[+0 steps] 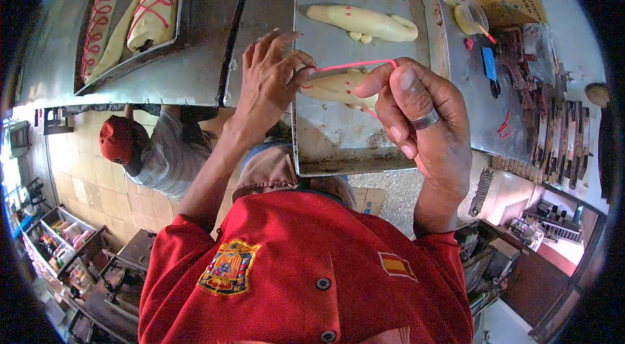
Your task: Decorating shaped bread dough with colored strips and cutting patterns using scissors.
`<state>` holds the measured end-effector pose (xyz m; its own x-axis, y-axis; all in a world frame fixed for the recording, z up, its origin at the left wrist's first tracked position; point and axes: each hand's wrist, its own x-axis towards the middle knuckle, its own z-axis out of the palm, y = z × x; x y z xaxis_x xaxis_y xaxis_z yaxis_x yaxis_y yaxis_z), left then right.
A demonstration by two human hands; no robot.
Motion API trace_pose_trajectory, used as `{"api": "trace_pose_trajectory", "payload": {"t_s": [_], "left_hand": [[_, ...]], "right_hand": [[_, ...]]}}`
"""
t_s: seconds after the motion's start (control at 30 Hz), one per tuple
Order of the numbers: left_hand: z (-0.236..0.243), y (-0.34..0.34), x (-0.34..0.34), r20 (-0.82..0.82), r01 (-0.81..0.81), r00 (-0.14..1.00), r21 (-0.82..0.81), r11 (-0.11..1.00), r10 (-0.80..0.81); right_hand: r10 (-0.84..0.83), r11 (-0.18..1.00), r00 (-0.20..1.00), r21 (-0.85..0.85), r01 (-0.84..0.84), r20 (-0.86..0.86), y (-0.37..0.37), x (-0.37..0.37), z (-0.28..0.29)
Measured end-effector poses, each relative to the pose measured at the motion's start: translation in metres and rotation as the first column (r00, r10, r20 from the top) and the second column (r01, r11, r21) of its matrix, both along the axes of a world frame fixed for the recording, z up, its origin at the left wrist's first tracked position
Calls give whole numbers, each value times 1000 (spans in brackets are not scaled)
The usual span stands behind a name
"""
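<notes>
Blotched metal tray (329, 132) (dull, rough-looking), smooth dough piece (371, 22).

Shirt (280, 308): bright red, buttoned front.
Sleeves (172, 246): short, same red.
Left chest crest (229, 268): embroidered shield, mainly yellow, red and blue.
Right chest patch (397, 265): small rectangle, red and yellow stripes, pale border.
Buttons (323, 283): two visible, round, dark.
Ring (424, 120): broad, silver-coloured, on a finger of the right hand (437, 132).

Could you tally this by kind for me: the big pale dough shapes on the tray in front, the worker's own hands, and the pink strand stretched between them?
Large pale dough shapes: 2
Hands, left hand and right hand: 2
Stretched pink strand: 1
Total: 5
</notes>
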<state>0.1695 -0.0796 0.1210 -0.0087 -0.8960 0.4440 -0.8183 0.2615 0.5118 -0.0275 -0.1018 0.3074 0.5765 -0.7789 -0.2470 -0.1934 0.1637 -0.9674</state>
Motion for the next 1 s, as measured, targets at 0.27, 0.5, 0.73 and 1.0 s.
{"api": "trace_pose_trajectory", "payload": {"t_s": [0.27,0.5,0.73,1.0], "left_hand": [[0,1,-10,-6,51,999,108,993,-50],[3,14,-12,55,42,997,175,984,-53],[9,35,-15,75,8,997,224,975,-26],[12,31,-15,195,-59,981,196,979,20]], "right_hand": [[-63,998,998,2,63,-11,3,-9,-1],[-71,997,998,9,71,0,7,-15,-3],[-73,997,997,32,73,-5,10,-20,-5],[-60,998,998,32,59,26,12,-19,-14]]}}
